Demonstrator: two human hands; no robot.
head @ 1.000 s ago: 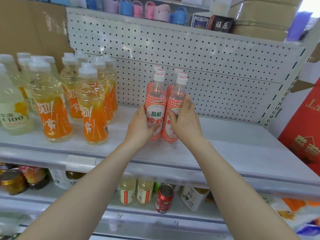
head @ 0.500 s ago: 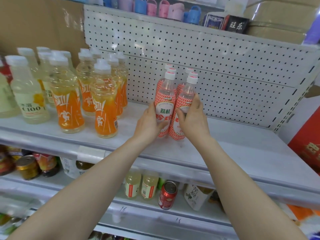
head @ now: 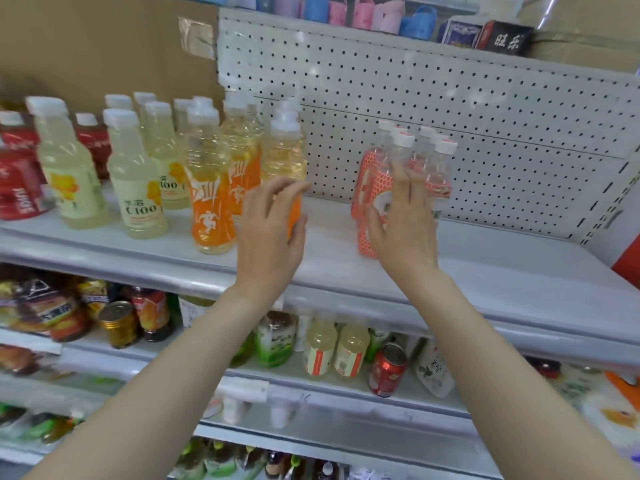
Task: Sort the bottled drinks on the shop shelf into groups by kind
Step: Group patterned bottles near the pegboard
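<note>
On the grey shelf (head: pixel 485 271) stands a cluster of pink-labelled bottles (head: pixel 369 188) with white caps, near the pegboard back. My right hand (head: pixel 405 223) is in front of them with fingers straight, at or just off their labels. To the left is a group of orange-labelled bottles (head: pixel 211 206). My left hand (head: pixel 270 233) hovers with fingers spread in front of the rightmost orange bottle (head: pixel 284 157); whether it touches is unclear. Pale yellow C100 bottles (head: pixel 138 192) stand further left, and red-labelled bottles (head: pixel 17 181) at the far left edge.
A white pegboard panel (head: pixel 450 109) backs the shelf. The shelf below holds jars, a gold-lidded can (head: pixel 117 323), small pale bottles (head: pixel 318 351) and a red can (head: pixel 388 368). Small coloured items and boxes line the top shelf (head: pixel 346 12).
Both hands have let go of the pink-labelled bottles. My left hand has moved left to the orange bottles and my right hand has opened. The view has swung left.
</note>
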